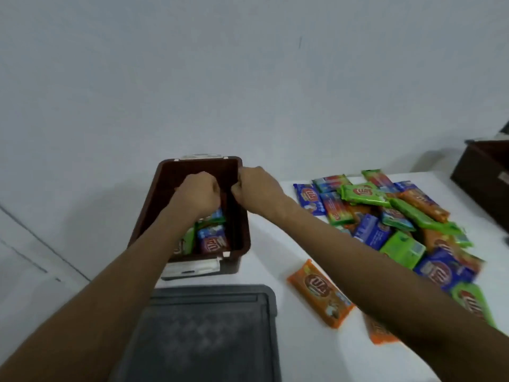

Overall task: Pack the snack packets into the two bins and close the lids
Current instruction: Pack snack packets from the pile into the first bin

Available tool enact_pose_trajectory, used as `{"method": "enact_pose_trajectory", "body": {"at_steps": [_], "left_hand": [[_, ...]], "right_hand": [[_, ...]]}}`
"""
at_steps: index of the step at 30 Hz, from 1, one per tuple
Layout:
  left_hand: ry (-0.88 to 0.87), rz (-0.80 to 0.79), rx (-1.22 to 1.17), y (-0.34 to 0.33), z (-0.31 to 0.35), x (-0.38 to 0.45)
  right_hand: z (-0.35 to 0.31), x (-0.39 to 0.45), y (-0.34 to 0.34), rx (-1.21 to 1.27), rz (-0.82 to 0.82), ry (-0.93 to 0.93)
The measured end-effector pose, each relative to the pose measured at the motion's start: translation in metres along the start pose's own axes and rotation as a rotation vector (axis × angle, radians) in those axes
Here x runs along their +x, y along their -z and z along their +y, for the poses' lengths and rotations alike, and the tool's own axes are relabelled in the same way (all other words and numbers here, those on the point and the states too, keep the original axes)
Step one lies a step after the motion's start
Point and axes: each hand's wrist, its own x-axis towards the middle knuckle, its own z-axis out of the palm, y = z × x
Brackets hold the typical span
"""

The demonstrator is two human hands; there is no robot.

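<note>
Left hand (199,192) knuckles hide whatever it grips inside brown bin (165,188); forearm covers packets beneath; 2nd bin (484,177) cut by right edge; grey lid (209,332) cut at bottom; packet print blurred.

Glossy plastic-wrapped snack packets (396,216), smooth brown plastic bin (162,194), textured grey lid (209,334).

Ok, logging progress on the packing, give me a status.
Left hand fisted inside the brown bin, over packed snack packets. Right hand fisted at the bin's right rim. Grey lid off; packet pile waiting on the table.
</note>
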Motion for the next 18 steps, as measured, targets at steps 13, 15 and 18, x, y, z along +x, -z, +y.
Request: {"method": "enact_pose_trajectory", "body": {"at_steps": [13, 15, 18], "left_hand": [[-0.261, -0.657, 0.364, -0.137, 0.156, -0.067], [-0.236, -0.686, 0.311, -0.14, 0.156, -0.063], [-0.211, -0.723, 0.234, -0.133, 0.155, -0.059]], "right_hand": [[0.184, -0.09, -0.013, -0.524, -0.387, -0.424], [0.186, -0.087, -0.012, -0.501, -0.331, -0.405], [0.186, -0.083, -0.005, -0.414, -0.27, -0.358]]}}
